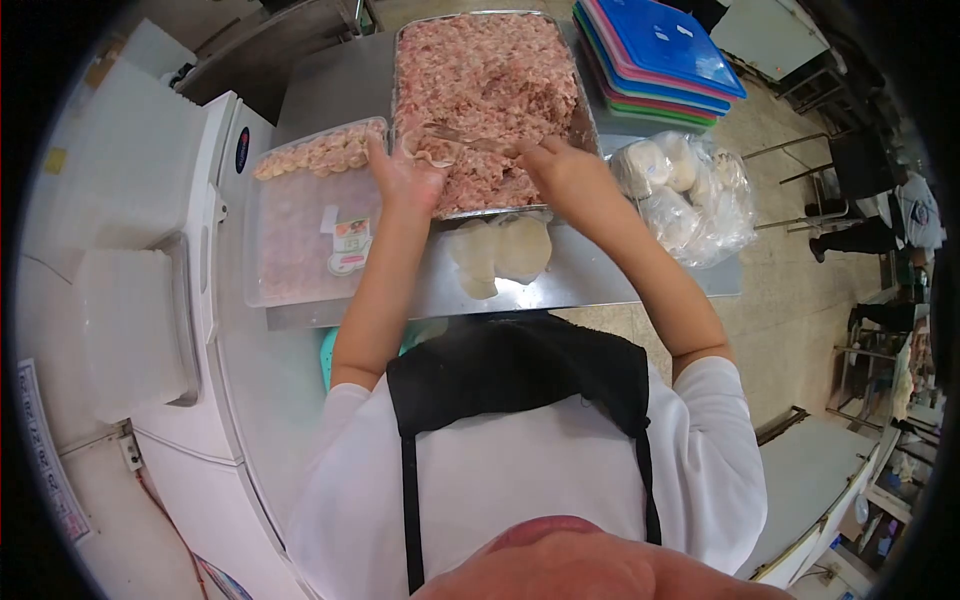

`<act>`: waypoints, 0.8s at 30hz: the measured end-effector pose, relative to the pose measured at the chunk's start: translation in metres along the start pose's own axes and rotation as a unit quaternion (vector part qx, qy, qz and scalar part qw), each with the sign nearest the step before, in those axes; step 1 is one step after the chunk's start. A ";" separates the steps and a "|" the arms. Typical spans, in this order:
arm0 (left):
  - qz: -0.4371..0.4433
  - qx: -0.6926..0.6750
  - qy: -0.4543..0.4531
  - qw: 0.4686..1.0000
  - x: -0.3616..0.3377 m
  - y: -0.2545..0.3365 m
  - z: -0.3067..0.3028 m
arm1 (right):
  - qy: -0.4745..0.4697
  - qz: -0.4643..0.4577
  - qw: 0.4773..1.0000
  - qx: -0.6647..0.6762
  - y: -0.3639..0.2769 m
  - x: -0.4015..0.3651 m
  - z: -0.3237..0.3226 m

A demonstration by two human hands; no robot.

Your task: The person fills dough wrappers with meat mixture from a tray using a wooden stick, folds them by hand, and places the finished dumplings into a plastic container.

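My left hand (408,182) is cupped at the front left of the meat tray, holding a round dough wrapper (432,152) with some meat on it. My right hand (570,178) grips a thin flat metal spreader (455,134), whose blade reaches across to the wrapper. Both hands are over the metal tray (588,120) of pink minced meat (480,60), which is dug out toward the front right. Several pale round wrappers (500,250) lie overlapping on the steel table just in front of the tray.
Left is a clear plastic box (300,235) with rows of dumplings (320,150) at its far end. Right are a bag of dough wrappers (685,185) and a stack of colored lids (665,45). A white fridge (215,290) adjoins the steel table (610,280). Another person's leg (855,238) shows far right.
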State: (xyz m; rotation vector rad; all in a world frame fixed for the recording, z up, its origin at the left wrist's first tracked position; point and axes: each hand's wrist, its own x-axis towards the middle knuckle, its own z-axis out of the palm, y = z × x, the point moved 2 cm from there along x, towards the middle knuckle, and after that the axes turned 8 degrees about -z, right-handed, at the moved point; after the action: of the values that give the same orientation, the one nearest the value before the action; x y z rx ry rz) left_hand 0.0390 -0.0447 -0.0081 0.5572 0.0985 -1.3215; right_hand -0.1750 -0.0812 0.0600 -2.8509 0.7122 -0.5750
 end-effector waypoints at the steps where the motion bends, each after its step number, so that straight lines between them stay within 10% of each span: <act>1: 0.004 0.015 -0.004 1.000 -0.009 -0.001 0.010 | -0.012 -0.017 1.000 0.006 0.003 0.000 0.005; 12: 0.049 -0.035 0.043 0.997 -0.012 0.025 0.013 | -0.002 -0.081 0.997 0.014 -0.005 0.027 0.001; 15: 0.028 -0.095 -0.095 0.991 -0.023 0.063 -0.002 | 0.010 -0.046 0.999 -0.006 -0.005 0.025 -0.007; 21: 0.131 0.285 -0.128 0.941 -0.053 0.088 0.024 | -0.168 -0.110 0.979 -0.027 -0.018 0.012 0.065; 24: 0.261 0.489 -0.098 0.827 -0.073 0.090 0.034 | -0.169 -0.105 0.979 -0.054 -0.019 0.022 0.039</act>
State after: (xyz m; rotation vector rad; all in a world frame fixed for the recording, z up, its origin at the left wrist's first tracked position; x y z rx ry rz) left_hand 0.0954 0.0173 0.0780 1.2024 -0.9026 -0.7933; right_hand -0.1334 -0.0727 0.0354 -3.0325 0.4002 -0.0670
